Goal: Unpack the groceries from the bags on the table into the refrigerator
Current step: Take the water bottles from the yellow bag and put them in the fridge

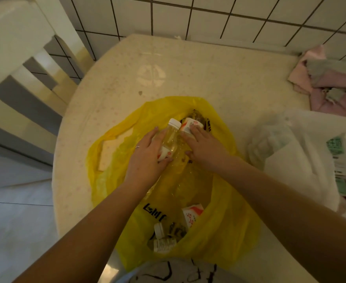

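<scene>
**Head view: both hands in yellow bag**

Left hand curls round the clear bottle; right hand lies flat, fingers straight, on a small carton. Both sit inside the yellow bag on the tabletop. Bottle likely slick and rigid: grip mid-body. Carton light, crushable.

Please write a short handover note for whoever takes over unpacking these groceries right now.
Left hand grips the clear bottle, white-capped, lying on the yellow plastic bag.
Right hand lies on a small red-and-white carton beside the bottle; fingers look fairly straight, so the grip is unsure.
Still in the yellow bag, near edge: another red-and-white carton and a white-capped bottle.
White plastic bag on the table, to the right, with labelled goods inside.
Done: cannot tell; the refrigerator is not in view.
Left: empty both bags into the refrigerator.
</scene>
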Available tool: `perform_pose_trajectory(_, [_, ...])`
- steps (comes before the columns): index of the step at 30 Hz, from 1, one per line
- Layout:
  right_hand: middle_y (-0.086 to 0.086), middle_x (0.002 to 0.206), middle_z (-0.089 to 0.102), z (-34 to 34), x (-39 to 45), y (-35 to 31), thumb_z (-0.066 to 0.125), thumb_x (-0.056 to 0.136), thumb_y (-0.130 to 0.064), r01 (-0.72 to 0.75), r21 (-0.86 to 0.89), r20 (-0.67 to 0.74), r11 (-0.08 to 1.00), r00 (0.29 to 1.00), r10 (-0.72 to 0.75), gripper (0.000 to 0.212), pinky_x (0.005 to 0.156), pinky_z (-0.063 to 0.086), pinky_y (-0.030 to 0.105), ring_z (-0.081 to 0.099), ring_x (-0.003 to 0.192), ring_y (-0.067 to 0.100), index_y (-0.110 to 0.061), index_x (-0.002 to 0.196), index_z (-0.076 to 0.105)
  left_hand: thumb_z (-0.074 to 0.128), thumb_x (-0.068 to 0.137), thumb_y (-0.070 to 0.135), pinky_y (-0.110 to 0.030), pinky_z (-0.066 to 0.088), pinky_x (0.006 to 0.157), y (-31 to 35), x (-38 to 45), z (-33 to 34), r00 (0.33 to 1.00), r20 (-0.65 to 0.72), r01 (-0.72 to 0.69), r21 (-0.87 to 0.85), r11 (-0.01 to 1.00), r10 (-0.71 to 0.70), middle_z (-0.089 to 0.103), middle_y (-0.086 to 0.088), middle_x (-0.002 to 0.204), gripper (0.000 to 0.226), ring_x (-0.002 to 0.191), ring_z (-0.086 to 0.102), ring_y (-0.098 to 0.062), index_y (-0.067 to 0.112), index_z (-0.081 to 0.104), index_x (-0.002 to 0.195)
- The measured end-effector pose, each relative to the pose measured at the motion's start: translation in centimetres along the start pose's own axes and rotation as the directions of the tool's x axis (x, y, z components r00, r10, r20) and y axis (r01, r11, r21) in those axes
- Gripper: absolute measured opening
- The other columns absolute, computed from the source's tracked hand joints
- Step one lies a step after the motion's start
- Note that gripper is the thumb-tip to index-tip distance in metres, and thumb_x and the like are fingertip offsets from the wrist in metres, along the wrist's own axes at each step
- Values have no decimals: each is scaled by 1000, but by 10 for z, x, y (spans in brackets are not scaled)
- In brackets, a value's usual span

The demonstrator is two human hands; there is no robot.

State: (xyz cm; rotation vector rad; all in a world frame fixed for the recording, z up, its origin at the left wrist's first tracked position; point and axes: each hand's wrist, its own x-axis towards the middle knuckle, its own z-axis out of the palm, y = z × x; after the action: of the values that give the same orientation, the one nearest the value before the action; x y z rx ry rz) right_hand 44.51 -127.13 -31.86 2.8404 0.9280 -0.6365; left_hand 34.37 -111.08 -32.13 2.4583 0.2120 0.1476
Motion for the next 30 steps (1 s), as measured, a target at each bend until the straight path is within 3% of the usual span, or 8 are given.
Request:
perform_pose_trajectory(5, [8,158,-3,4,-8,-9,32,98,-45,-2,19,-12,1000,1000,2,59,117,11,41,-5,145,24,-29,149,8,71,79,33,-32,26,108,-2,0,-3,998,44,54,-36,998,-52,24,2,153,80,139,22,-17,27,27,146])
perform_pose_trajectory(8, [8,158,6,4,-8,-18,40,98,-38,-39,266,-92,963,994,65,54,116,16,42,1,145,24,-24,147,23,73,77,36,-33,23,110,-7,1,-4,997,68,49,-23,999,-48,25,-1,153,85,139,22,-20,25,26,146])
perform_pose_trajectory(11, [10,157,7,2,-3,-38,49,95,-28,-119,533,-178,837,952,249,58,117,16,39,3,145,25,-16,147,24,74,75,35,-37,27,110,-8,2,-5,997,62,41,-2,999,-40,31,-4,150,85,137,27,-22,23,28,146])
perform_pose_trajectory(14, [14,155,4,-6,4,-51,52,92,-23,-234,723,-114,650,888,446,66,112,20,40,10,142,31,-12,147,17,75,74,30,-44,38,104,-7,2,-4,999,35,28,-17,999,-27,35,-5,147,83,134,33,-24,21,32,144])
perform_pose_trajectory(16, [16,152,10,-11,11,-53,57,89,-24,-302,806,-20,508,845,535,74,108,26,42,21,137,35,-12,148,13,73,76,32,-42,36,105,-8,1,-4,999,27,17,15,1000,-17,35,-4,147,81,135,32,-22,22,31,144])
perform_pose_trajectory(19, [14,153,9,-13,18,-54,61,88,-31,-413,828,137,380,806,576,90,106,29,44,27,135,33,-17,149,-4,72,77,36,-38,35,104,-8,1,-4,1000,21,11,28,1000,-12,35,-1,147,79,134,33,-20,25,31,144])
perform_pose_trajectory(22, [15,153,10,-14,24,-54,61,87,-29,-446,836,190,321,783,593,95,104,31,48,29,134,35,-18,148,-11,72,77,37,-35,35,102,-7,2,-5,1000,-2,16,6,1000,-16,38,0,146,77,132,36,-18,25,34,143])
perform_pose_trajectory(30, [10,149,24,-13,21,-56,67,83,-21,-369,913,190,175,764,616,98,104,33,44,32,132,30,-23,149,-7,76,73,30,-38,35,106,-4,1,-9,997,-11,71,-154,985,-74,44,1,140,74,130,38,-17,22,41,138])
